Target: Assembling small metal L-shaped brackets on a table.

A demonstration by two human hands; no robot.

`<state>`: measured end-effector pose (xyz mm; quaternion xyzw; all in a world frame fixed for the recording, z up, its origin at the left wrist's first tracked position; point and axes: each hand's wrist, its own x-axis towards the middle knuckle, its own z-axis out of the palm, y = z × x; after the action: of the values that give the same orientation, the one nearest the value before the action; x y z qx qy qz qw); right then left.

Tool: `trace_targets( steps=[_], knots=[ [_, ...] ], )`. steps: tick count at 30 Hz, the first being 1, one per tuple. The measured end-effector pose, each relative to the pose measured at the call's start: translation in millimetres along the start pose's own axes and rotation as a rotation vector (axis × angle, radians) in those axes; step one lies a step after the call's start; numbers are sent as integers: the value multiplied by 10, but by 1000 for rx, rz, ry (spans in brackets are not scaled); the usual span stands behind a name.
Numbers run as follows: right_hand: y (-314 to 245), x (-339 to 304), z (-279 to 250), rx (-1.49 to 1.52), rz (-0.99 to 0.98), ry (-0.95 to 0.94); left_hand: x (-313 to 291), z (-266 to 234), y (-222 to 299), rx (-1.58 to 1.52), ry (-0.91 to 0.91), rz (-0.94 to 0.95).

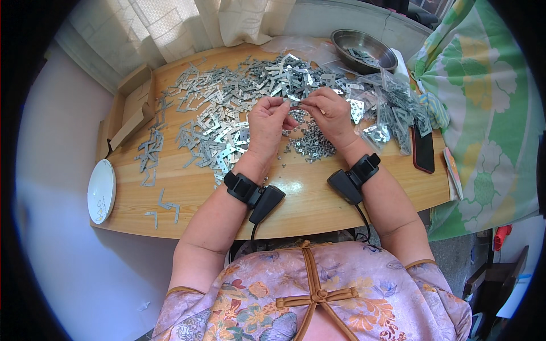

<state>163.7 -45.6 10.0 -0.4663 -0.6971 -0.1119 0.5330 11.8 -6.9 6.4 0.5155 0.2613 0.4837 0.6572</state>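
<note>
My left hand [267,126] and my right hand [330,116] meet above the middle of the wooden table [199,196]. Together they pinch a small flat metal bracket [294,98] between their fingertips. Just below the hands lies a heap of small dark screws [311,143]. A broad spread of shiny metal brackets [227,111] covers the table behind and to the left of my hands. Each wrist carries a black strapped device with a cable.
A steel bowl [364,48] with a few brackets stands at the back right. Clear bags of brackets [392,111] lie to the right, next to a dark phone [424,150]. A white plate [101,190] sits at the left edge, a cardboard box [132,111] behind it.
</note>
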Motion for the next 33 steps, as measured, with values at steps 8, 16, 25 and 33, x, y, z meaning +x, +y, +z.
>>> trace_targets(
  steps=[8,16,25,33],
  knots=[
    [-60,59,-72,-151,-118,-45,-8,17,10,94,-6,39],
    [-54,77,-101,-187,-182,-100,-4,12,7,149,-20,64],
    [-31,12,-14,-83,-20,6,-8,14,27,-50,1,-21],
    [-87,54,-59,-208,-175,-52,-6,1,15,-42,9,-35]
  ],
)
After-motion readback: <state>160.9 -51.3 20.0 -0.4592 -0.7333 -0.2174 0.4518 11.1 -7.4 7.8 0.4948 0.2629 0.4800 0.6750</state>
